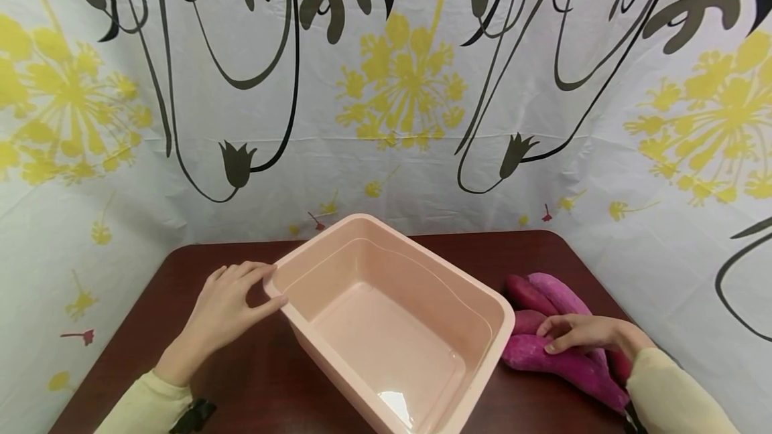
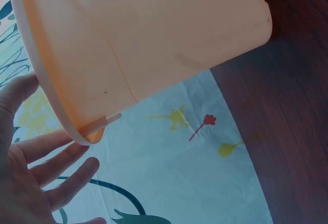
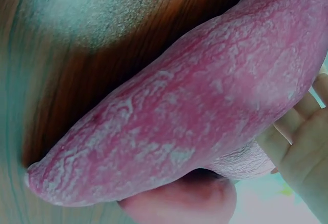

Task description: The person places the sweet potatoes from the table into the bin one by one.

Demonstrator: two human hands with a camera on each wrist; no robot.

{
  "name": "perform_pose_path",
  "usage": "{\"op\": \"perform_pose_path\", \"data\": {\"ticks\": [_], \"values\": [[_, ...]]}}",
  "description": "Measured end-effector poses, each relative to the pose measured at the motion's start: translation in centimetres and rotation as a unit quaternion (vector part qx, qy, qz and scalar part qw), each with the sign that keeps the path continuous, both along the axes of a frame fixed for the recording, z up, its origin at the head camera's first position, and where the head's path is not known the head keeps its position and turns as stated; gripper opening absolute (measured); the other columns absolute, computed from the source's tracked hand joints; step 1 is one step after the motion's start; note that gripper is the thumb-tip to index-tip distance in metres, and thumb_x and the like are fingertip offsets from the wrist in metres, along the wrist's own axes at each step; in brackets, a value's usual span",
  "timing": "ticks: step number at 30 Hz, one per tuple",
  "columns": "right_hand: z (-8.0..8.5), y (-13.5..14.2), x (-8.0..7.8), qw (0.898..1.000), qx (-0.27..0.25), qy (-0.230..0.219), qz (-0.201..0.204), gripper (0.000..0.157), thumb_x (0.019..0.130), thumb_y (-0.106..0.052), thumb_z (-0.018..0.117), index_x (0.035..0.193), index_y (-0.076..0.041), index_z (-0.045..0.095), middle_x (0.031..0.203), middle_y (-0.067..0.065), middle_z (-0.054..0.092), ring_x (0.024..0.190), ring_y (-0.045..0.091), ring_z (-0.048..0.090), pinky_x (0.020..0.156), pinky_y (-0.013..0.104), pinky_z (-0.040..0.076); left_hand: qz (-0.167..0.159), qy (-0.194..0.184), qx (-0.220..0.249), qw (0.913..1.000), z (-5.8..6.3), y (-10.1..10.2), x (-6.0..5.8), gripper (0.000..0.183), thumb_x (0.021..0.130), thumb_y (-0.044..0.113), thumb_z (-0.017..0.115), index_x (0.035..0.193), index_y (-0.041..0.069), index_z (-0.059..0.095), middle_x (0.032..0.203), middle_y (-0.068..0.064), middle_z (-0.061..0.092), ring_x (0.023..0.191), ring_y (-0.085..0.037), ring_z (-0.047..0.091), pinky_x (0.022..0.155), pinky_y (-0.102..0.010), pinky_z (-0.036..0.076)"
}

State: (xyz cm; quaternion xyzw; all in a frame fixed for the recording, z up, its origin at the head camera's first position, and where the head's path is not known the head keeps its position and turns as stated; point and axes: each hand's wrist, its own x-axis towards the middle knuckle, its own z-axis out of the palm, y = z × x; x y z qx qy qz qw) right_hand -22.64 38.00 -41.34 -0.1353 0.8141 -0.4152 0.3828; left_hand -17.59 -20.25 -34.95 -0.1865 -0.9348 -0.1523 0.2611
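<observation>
A pale pink plastic basin [image 1: 392,327] stands at an angle on the dark red table. My left hand [image 1: 232,303] grips the rim at its left corner, thumb at the near side and fingers at the far side. From the left wrist, the basin's outer wall [image 2: 169,34] and that rim are visible beside the hand [image 2: 46,167]. At the right, my right hand [image 1: 588,335] rests over a pile of purple sweet potatoes [image 1: 567,364], its thumb touching the front one. A large sweet potato [image 3: 195,116] covers part of that hand's fingers [image 3: 307,103] in the right wrist view.
The wooden table [image 1: 253,387] ends at a white patterned cloth [image 1: 398,179] hanging behind and at both sides. More sweet potatoes [image 1: 531,297] lie close behind my right hand, beside the basin's right corner.
</observation>
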Motion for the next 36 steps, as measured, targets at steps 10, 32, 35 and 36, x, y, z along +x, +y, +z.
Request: {"op": "perform_pose_path", "data": {"ticks": [10, 32, 35, 36], "values": [[-0.4, 0.5, -0.2, 0.998, 0.026, -0.051, -0.022, 0.029, 0.083, -0.016, 0.059, 0.107, -0.002, 0.048, 0.1, 0.009, 0.05, 0.094, 0.023, 0.046, 0.077, 0.045, 0.039, -0.003, 0.005, 0.003, 1.0, 0.1, 0.0, 0.1, 0.049, 0.068, 0.042, 0.07, 0.1, 0.006, 0.065, 0.1, -0.006, 0.059, 0.09, -0.028, 0.053, 0.082, -0.051, 0.033], [-1.2, 0.2, -0.3, 0.995, -0.021, -0.095, 0.002, 0.038, 0.083, -0.013, 0.057, 0.119, -0.005, 0.048, 0.111, 0.012, 0.049, 0.101, 0.024, 0.046, 0.083, 0.044, 0.038, -0.002, -0.003, 0.003, 1.0, 0.1, 0.0, 0.0, 0.049, 0.068, 0.043, 0.07, 0.101, 0.007, 0.065, 0.101, -0.006, 0.059, 0.09, -0.028, 0.053, 0.083, -0.052, 0.032], [-1.3, 0.2, -0.2, 0.996, -0.025, -0.085, 0.001, 0.038, 0.082, -0.013, 0.057, 0.118, -0.004, 0.047, 0.11, 0.012, 0.049, 0.1, 0.024, 0.047, 0.082, 0.043, 0.039, -0.003, -0.003, 0.003, 1.0, 0.1, 0.0, 0.1, 0.049, 0.068, 0.043, 0.07, 0.101, 0.007, 0.065, 0.101, -0.005, 0.059, 0.089, -0.028, 0.053, 0.082, -0.051, 0.033], [-1.3, 0.1, -0.2, 0.996, -0.024, -0.081, -0.002, 0.038, 0.082, -0.013, 0.057, 0.118, -0.004, 0.047, 0.11, 0.013, 0.049, 0.1, 0.025, 0.046, 0.082, 0.043, 0.038, -0.003, -0.003, 0.002, 1.0, 0.1, 0.0, 0.1, 0.049, 0.068, 0.043, 0.07, 0.101, 0.007, 0.065, 0.1, -0.005, 0.059, 0.089, -0.028, 0.053, 0.082, -0.051, 0.033]]}}
